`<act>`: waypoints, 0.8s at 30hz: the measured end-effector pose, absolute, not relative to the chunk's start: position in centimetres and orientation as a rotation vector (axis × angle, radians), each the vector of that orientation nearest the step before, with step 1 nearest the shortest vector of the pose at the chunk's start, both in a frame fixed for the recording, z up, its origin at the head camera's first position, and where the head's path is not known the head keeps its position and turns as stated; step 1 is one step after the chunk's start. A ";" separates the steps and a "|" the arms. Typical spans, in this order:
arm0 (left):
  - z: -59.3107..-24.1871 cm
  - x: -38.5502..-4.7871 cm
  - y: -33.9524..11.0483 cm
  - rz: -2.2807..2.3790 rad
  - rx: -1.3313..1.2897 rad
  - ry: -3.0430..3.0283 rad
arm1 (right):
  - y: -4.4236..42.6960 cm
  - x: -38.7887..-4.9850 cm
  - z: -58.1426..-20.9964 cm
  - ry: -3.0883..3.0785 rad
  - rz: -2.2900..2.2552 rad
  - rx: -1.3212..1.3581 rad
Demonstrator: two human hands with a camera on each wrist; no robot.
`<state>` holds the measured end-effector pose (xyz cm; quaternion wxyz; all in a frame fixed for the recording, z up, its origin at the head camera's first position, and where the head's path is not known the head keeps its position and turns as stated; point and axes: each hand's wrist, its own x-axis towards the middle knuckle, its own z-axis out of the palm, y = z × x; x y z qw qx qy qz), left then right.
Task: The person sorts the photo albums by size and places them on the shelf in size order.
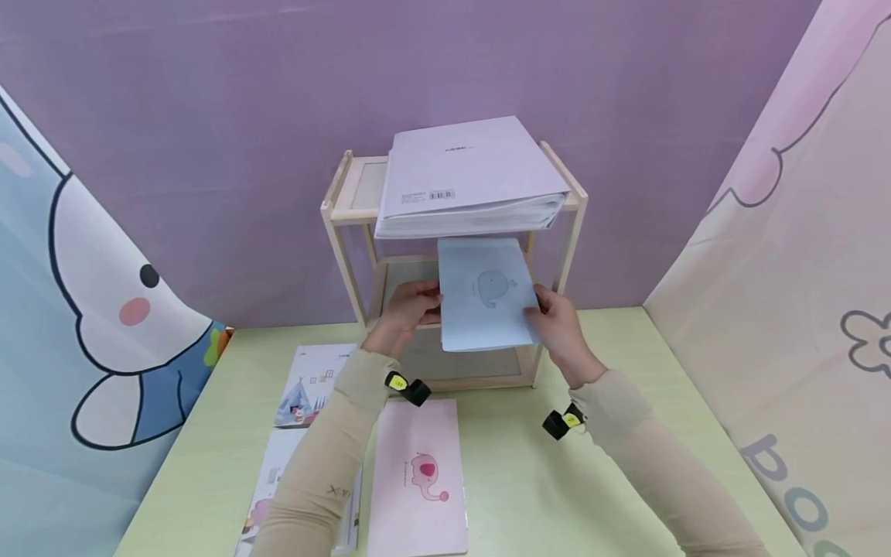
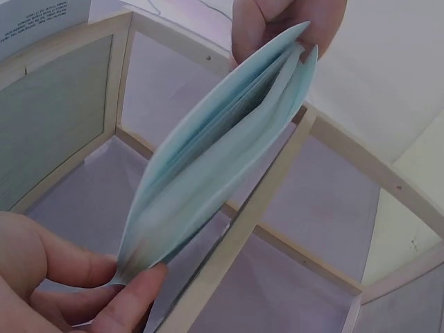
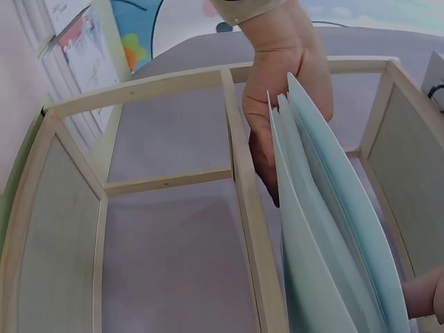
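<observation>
Left hand (image 1: 409,312) and right hand (image 1: 562,329), fingers closed, pinch opposite edges of the book (image 1: 480,323) — the right place for something probably light, bendy and apt to splay.

Pale blue notebook (image 1: 476,329), whale drawing (image 1: 493,288) on cover, held cover up at middle level of wooden rack (image 1: 568,251), near edge jutting past the front. Left edge pinched by left hand (image 1: 405,316), right edge by right hand (image 1: 562,333). Layers splayed apart along near edge; number unclear.
</observation>
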<state>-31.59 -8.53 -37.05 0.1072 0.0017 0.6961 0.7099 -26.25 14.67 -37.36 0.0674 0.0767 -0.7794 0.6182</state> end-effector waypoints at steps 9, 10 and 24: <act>-36.7 -31.9 -8.7 2.074 -0.002 2.054 | 14.0 -26.5 -37.1 -2.423 1.763 0.233; -36.7 -32.0 -8.7 2.075 -0.006 2.056 | 13.9 -26.6 -37.1 -2.427 1.756 0.223; -36.8 -33.2 -9.0 2.061 -0.093 2.042 | 13.0 -27.4 -36.7 -2.574 1.459 0.214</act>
